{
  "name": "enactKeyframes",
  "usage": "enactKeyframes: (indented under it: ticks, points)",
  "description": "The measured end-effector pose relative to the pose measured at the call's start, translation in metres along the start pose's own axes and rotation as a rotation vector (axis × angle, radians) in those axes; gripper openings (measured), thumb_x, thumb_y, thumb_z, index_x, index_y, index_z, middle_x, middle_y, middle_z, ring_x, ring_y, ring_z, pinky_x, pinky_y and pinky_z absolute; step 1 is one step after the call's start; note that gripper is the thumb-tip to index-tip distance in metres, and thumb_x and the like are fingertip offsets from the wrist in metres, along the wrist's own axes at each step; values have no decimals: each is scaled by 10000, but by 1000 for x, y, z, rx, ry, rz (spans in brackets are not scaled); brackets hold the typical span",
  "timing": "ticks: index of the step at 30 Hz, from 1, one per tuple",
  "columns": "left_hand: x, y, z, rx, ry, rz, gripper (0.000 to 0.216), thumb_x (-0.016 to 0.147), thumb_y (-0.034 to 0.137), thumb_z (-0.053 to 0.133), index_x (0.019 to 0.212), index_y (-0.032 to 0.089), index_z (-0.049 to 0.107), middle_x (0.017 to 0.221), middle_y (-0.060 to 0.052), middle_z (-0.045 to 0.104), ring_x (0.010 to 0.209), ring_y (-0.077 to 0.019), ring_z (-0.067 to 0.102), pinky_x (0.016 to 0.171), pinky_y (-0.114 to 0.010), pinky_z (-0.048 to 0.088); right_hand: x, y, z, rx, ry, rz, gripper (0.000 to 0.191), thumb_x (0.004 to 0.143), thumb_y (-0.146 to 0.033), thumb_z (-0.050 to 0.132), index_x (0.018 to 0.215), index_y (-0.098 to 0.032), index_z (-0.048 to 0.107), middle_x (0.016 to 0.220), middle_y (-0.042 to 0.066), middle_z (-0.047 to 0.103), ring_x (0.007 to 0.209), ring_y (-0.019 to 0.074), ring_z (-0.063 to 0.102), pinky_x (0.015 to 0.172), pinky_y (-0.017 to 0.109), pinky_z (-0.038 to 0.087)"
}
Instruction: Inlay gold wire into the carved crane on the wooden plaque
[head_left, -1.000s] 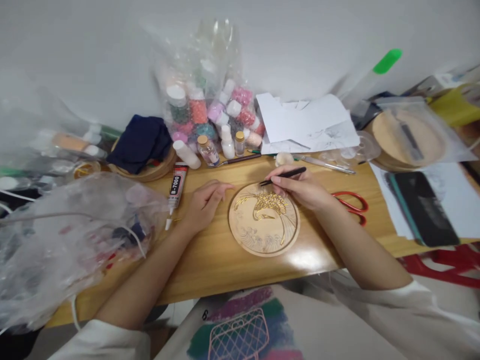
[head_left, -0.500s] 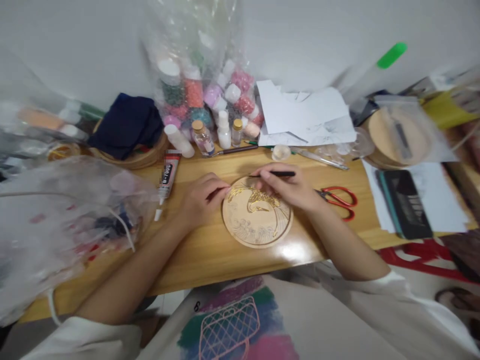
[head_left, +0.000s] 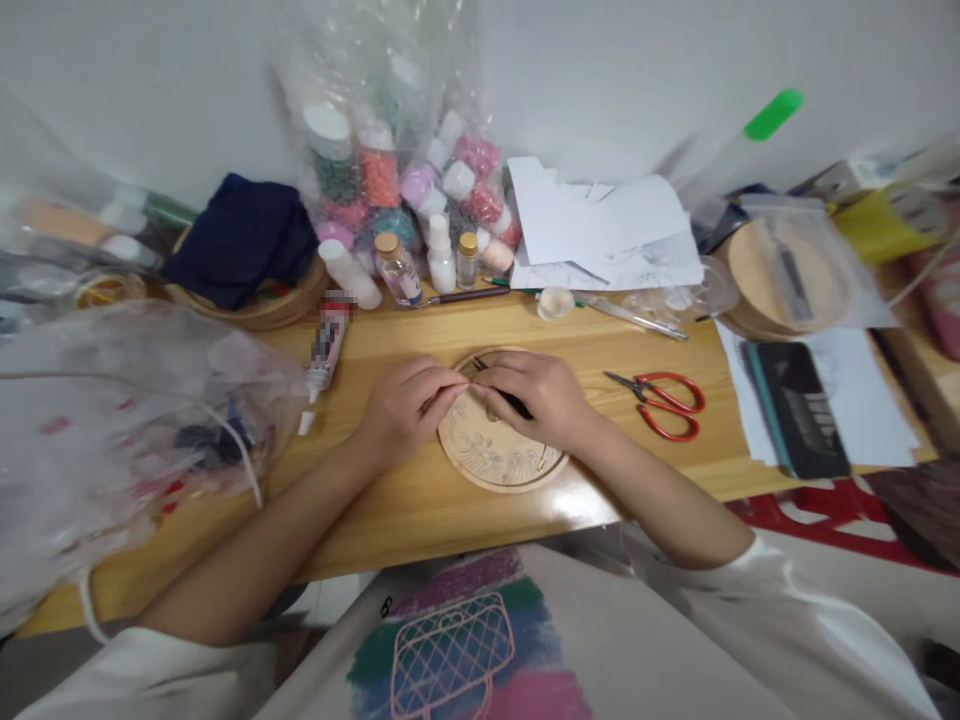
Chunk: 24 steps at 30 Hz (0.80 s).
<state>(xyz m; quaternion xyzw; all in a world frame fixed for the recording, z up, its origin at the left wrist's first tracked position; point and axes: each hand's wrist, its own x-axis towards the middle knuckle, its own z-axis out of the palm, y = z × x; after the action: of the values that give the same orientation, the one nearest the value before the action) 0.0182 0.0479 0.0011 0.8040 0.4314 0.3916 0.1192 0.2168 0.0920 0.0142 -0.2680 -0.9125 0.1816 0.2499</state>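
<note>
A round wooden disc [head_left: 480, 455] with a line drawing and a raised rim lies on the table under both hands. My right hand [head_left: 546, 398] is closed around black tweezers [head_left: 517, 404], whose two thin tips stick out beyond the fingers. My left hand [head_left: 409, 405] is pinched at the disc's upper left, its fingertips meeting those of the right. Whatever lies between these fingertips is too small to make out. Most of the golden bird design is hidden beneath the right hand. Red-handled scissors [head_left: 671, 400] lie open to the right.
A glue tube [head_left: 328, 345] lies left of the disc. Behind stand small bottles [head_left: 441, 258] and a clear bag of coloured jars [head_left: 382, 175]. White papers [head_left: 600, 235] and a silver pen [head_left: 637, 318] lie at the back. A phone [head_left: 806, 415] rests at right, a plastic bag [head_left: 142, 420] at left.
My right hand has shifted left over the disc, and its fingertips have come together with the left hand's. The tweezers have swung round within its grip. The scissors show fully now.
</note>
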Motion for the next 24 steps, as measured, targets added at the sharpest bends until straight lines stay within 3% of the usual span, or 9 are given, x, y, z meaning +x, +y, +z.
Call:
enactKeyframes:
  ticks: [6,12,17,24]
  points:
    - [-4,-2,0,41,-29,-19,148,953,224,508,929,194,651,773,-7,653,688,-127,588,608,-257,460,0,-1,0,25,7,5,280,958,-262,438,933,-175,703,886,91,733,860,204,683,712,303,525]
    - [-2,1,-8,79,-124,0,209,960,220,484,943,211,692,678,10,571,655,-141,529,639,-283,407,1,-3,1,80,-13,-3,251,937,-215,449,868,-167,685,883,99,728,894,207,686,747,312,541]
    - [-3,-4,-14,234,-72,139,217,966,197,471,949,199,688,695,3,574,630,-126,510,565,-255,378,2,-3,4,139,38,17,237,942,-229,457,878,-166,676,794,73,713,748,175,665,666,293,523]
    - [-3,-10,-12,142,-49,22,184,960,243,492,916,216,668,780,-16,626,716,-141,578,650,-265,461,3,-2,4,169,61,-6,209,931,-210,474,850,-176,663,769,61,693,704,159,635,644,290,505]
